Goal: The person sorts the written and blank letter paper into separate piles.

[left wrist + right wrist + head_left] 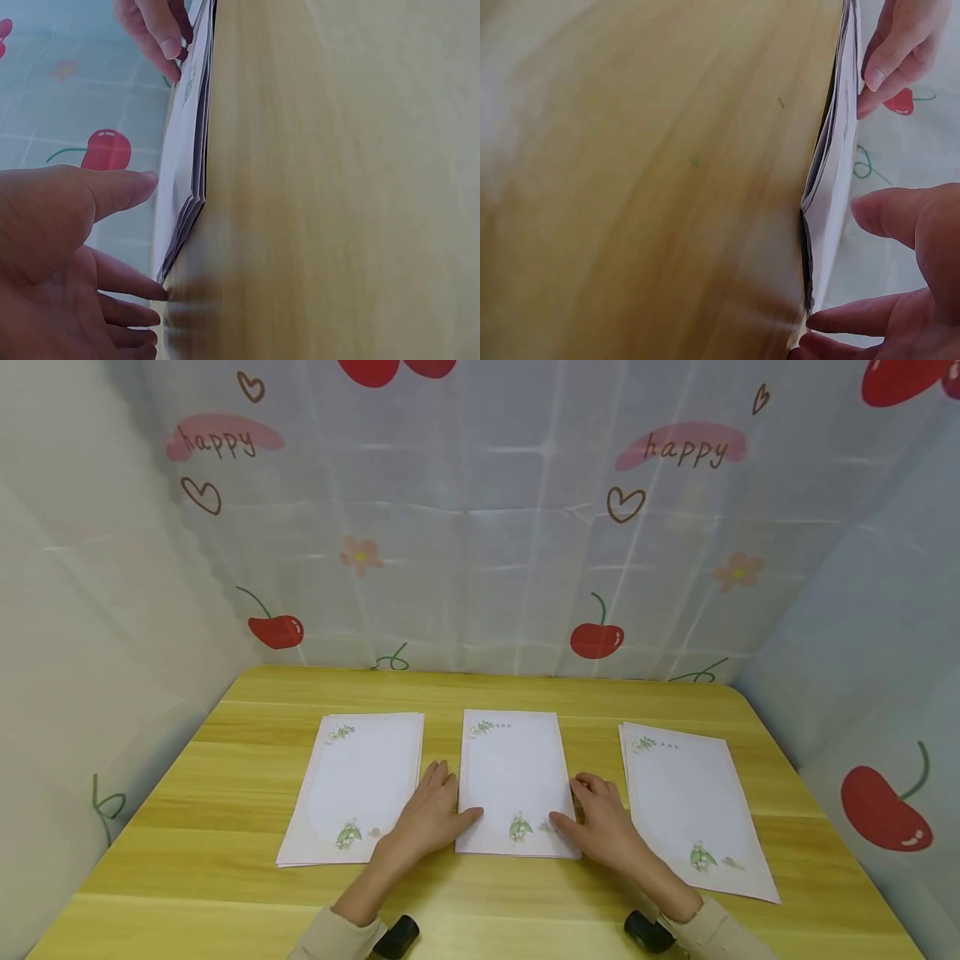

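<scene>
The middle stack of white printed paper sheets (513, 777) lies flat on the table, with green leaf drawings at its top left corner and bottom. At its left edge is my left hand (431, 810), fingers extended and the thumb reaching over the paper. My right hand (607, 827) is at the opposite edge, its fingers slightly bent beside the sheets and its thumb over the lower right part. In the left wrist view, several layered sheets (196, 157) show at the near edge. The right wrist view has the right thumb (889, 212) apart from the paper's top.
Similar paper stacks lie on either side, one at left (352, 793) and one at right (690, 802), the right one slanted. They sit on a yellow wood-grain table (225, 827). A curtain with cherries (480, 568) hangs behind the table's back edge.
</scene>
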The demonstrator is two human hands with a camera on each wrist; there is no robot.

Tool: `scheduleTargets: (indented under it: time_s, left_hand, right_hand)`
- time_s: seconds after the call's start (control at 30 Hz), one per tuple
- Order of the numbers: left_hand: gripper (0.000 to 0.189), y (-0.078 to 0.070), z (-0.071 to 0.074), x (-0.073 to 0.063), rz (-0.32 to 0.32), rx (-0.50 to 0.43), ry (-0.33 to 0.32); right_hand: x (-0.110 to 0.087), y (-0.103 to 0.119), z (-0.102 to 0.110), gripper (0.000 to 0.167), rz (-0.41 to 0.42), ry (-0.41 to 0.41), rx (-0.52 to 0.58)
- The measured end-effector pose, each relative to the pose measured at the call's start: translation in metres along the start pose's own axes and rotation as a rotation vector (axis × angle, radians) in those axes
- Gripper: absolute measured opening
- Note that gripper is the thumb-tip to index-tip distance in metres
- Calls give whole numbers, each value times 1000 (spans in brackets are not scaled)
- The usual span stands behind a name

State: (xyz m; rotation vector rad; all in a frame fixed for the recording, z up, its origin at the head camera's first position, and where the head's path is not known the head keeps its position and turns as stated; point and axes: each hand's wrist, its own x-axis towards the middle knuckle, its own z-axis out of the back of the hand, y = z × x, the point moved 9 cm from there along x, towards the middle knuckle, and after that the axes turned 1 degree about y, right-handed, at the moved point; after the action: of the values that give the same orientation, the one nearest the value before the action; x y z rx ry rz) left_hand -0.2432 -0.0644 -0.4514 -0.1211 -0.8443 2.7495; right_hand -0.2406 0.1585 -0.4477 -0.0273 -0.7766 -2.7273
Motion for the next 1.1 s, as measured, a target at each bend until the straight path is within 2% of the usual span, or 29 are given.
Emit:
scheduleTargets:
  time_s: [0.33,0.87,1.0,1.1]
  left_hand:
    - [63,-1,-3,-2,-12,-47,1]
    - [74,-6,-3,-6,-28,-90,27]
    - [71,-9,0,-7,-60,-115,5]
    - [68,-11,2,-6,-88,-181,-15]
  right_hand:
    - [-1,4,-2,56,2,-6,-30]
    - [-3,5,-6,69,-31,-2,-1]
    - [-4,7,-3,66,-21,-49,61]
    - [-3,10,4,61,5,-117,131]
